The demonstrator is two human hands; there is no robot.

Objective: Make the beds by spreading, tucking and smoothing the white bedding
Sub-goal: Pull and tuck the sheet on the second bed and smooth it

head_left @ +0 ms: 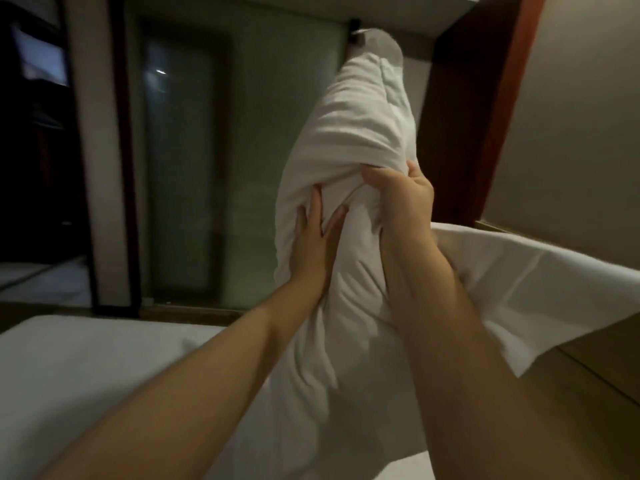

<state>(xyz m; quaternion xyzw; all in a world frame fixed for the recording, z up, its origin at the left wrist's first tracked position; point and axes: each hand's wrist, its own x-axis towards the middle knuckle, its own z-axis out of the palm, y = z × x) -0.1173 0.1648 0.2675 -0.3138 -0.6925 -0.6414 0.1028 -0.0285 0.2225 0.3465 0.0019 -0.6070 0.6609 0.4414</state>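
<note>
A white pillow point(360, 133) stands on end in front of me, its upper part inside a white pillowcase. My right hand point(401, 199) grips the bunched edge of the pillowcase at the pillow's middle, fingers curled into the cloth. My left hand point(317, 233) lies flat against the pillow just left of that, fingers straight and spread, pressing the filling. The pillow's bare lower part point(329, 341) runs down between my forearms. A white sheet point(86, 368) covers the bed below.
A loose white cloth point(519, 289) hangs at the right over a wooden ledge point(595, 362). A frosted glass door point(214, 161) and a dark window point(31, 133) stand behind. A dark wood frame point(478, 109) rises at the right beside a beige wall.
</note>
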